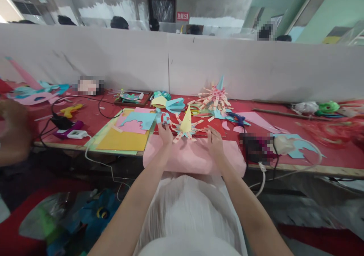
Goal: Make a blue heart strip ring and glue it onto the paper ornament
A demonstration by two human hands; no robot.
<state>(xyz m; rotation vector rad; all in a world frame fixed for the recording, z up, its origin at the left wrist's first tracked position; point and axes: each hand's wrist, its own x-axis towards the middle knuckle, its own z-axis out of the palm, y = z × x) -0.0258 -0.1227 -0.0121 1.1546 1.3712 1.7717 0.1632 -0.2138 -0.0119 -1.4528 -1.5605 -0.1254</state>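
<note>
A yellow-coned paper figure (186, 124) is flanked by two bare hands at the worktable.
The table's near edge is covered by a pink pad (195, 160). A blue-and-red piece (164, 117) is held in the closed fingers of the left hand (165, 134); the right hand (214, 139) is placed by the figure's right-side strips, its fingers partly curled, though whether a strip is gripped cannot be told. Beyond, a blue-coned figure (218, 93) is backed by a white partition (227, 64).
</note>
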